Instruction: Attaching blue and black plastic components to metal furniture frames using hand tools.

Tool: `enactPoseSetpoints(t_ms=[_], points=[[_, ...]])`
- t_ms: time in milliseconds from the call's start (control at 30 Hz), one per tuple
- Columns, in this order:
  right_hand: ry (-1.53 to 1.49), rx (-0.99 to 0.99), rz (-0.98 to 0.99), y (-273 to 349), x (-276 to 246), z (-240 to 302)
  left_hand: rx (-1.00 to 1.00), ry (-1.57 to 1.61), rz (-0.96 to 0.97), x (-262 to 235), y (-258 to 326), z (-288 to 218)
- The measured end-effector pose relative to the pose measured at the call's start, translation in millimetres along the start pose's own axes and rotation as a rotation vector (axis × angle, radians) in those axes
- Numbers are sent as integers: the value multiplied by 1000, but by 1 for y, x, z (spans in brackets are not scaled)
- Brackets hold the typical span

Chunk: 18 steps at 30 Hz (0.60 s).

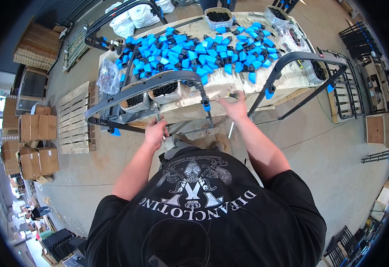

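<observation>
My left hand (156, 130) is closed around a silver wrench (157, 111), whose head points away from me toward the table edge. My right hand (233, 107) is closed on a tool with a black-and-yellow handle (232, 95). A thin pale rod (231, 130) shows below that hand; whether it belongs to the same tool I cannot tell. Between the hands, a black tubular frame (145, 83) reaches over the table edge, with a blue cap (206, 107) at its end. A second black frame (308, 56) stands right of my right hand.
Many blue-and-black plastic caps (199, 51) are heaped on the wooden table (243, 84). Boxes of small black parts (167, 90) stand at its near left, with more boxes at the far and right edges. Pallets (75, 118) and cardboard boxes (37, 127) lie to the left.
</observation>
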State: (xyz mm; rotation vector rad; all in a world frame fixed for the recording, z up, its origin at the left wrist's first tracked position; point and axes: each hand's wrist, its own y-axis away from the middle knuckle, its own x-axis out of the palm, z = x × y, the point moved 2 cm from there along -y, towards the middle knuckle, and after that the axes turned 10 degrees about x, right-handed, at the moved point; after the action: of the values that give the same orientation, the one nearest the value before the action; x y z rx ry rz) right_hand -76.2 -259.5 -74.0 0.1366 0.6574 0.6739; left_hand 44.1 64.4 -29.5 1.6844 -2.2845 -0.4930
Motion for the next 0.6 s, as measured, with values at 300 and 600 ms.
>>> enactPoseSetpoints(t_ms=[300,600], points=[[-46,235,555,74,-12,-57,72,-67,4,-26,-76,-26],[-445,301,927,84,133,94,182,-588,90,-82,-75,-7]])
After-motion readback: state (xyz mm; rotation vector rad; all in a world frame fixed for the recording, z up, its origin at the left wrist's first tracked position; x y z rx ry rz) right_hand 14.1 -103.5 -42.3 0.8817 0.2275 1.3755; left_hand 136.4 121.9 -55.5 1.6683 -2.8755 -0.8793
